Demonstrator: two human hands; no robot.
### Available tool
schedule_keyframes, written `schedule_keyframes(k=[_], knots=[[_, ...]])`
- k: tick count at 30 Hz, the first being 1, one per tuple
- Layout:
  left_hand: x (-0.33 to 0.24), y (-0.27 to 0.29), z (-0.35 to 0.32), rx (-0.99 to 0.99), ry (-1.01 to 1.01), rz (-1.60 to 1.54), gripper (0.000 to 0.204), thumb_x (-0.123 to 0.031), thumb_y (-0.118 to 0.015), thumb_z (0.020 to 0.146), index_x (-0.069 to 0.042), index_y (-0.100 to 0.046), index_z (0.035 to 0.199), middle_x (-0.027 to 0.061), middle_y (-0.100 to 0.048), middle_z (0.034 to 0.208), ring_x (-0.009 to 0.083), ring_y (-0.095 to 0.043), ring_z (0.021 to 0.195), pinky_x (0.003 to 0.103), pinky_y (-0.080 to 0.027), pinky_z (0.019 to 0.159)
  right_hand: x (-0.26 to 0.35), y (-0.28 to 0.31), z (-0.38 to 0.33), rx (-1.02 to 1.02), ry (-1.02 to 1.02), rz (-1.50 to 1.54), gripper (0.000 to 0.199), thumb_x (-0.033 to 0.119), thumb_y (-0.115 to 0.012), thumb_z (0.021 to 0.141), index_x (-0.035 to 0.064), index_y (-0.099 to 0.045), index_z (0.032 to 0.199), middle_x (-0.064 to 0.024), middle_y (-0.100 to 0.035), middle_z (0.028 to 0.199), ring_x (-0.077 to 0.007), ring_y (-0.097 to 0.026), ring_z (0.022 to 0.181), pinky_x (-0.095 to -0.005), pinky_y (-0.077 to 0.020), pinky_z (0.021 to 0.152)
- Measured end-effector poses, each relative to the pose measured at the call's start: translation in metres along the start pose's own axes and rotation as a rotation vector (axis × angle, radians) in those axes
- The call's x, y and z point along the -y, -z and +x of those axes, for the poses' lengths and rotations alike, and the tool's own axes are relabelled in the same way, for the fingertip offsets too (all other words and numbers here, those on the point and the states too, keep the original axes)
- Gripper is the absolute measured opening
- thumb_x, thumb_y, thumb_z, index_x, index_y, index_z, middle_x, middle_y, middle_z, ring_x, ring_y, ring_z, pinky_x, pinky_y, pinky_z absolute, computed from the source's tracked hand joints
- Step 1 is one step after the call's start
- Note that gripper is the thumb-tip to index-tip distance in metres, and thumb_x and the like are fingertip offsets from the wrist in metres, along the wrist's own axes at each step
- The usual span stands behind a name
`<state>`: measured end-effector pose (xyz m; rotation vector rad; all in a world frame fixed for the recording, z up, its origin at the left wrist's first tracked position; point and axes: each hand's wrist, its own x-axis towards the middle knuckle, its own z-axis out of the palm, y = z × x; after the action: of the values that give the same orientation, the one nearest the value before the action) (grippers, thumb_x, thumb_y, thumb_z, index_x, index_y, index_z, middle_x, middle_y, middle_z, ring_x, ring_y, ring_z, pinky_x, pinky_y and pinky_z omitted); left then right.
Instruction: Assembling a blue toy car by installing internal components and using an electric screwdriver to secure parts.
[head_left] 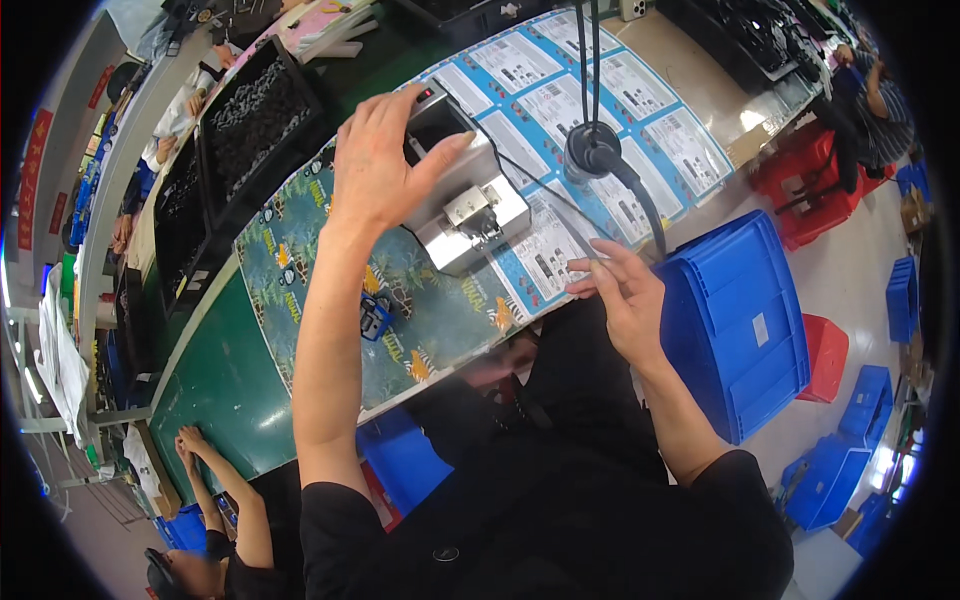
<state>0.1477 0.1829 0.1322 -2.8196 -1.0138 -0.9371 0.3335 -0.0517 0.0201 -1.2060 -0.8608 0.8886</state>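
On the bench stands a silver metal bench machine [462,190] with a dark top, a small red display and a block-like fixture on its front. My left hand [378,160] rests over its top left side, fingers and thumb spread. To the right, my right hand [625,295] pinches a thin grey strip [580,237] between thumb and fingers; the strip slants up toward the machine. Whether it joins the thin dark line behind it, I cannot tell. A small blue-and-black device [376,318] lies on the patterned mat [330,270], below the machine and right of my left forearm.
Printed blue-and-white sheets [545,100] cover the bench's right side. A black round fixture [592,152] with cables hangs over them. A large blue crate [735,325] stands at right. Black trays of dark parts [255,120] lie far left. A co-worker's hands [190,440] are at lower left.
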Motion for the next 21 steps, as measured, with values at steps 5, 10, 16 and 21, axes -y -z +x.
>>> schedule_keyframes(k=[5,10,16,21], knots=[[0.003,-0.003,-0.002,-0.011,-0.06,0.036,0.062,-0.051,-0.065,0.085,-0.002,-0.06,0.123,0.0163,-0.064,0.116,0.0324,-0.055,0.116,0.045,-0.038,0.101,-0.008,0.009,-0.01,0.005,-0.076,0.028,0.028,0.007,-0.052,0.1,-0.0031,-0.055,0.126,-0.0161,-0.071,0.103,-0.0176,-0.07,0.082,-0.0265,-0.0544,0.072],[-0.004,-0.001,-0.003,-0.006,-0.065,0.168,0.061,-0.052,-0.064,0.087,-0.001,-0.062,0.121,0.0147,-0.067,0.112,0.0313,-0.057,0.112,0.046,-0.037,0.102,-0.01,0.009,-0.015,0.001,-0.09,0.044,0.027,0.008,-0.053,0.1,-0.0042,-0.056,0.123,-0.016,-0.071,0.102,-0.0174,-0.07,0.081,-0.0265,-0.0543,0.072],[-0.013,0.007,-0.004,-0.024,-0.125,0.271,0.052,-0.045,-0.064,0.089,-0.003,-0.063,0.119,0.0149,-0.067,0.106,0.0308,-0.058,0.107,0.044,-0.038,0.1,-0.005,0.008,-0.018,0.017,-0.086,0.046,0.028,0.008,-0.052,0.1,-0.0048,-0.055,0.124,-0.0169,-0.071,0.103,-0.0173,-0.07,0.081,-0.0267,-0.0542,0.071],[-0.052,0.004,-0.063,-0.499,-0.041,-0.172,0.016,-0.007,-0.075,0.081,-0.001,-0.067,0.094,0.0095,-0.065,0.078,0.0209,-0.058,0.068,0.031,-0.045,0.063,0.003,0.005,-0.024,0.06,-0.28,0.385,0.031,0.013,-0.055,0.099,-0.004,-0.054,0.126,-0.0201,-0.07,0.102,-0.0253,-0.072,0.079,-0.0315,-0.0546,0.069]])
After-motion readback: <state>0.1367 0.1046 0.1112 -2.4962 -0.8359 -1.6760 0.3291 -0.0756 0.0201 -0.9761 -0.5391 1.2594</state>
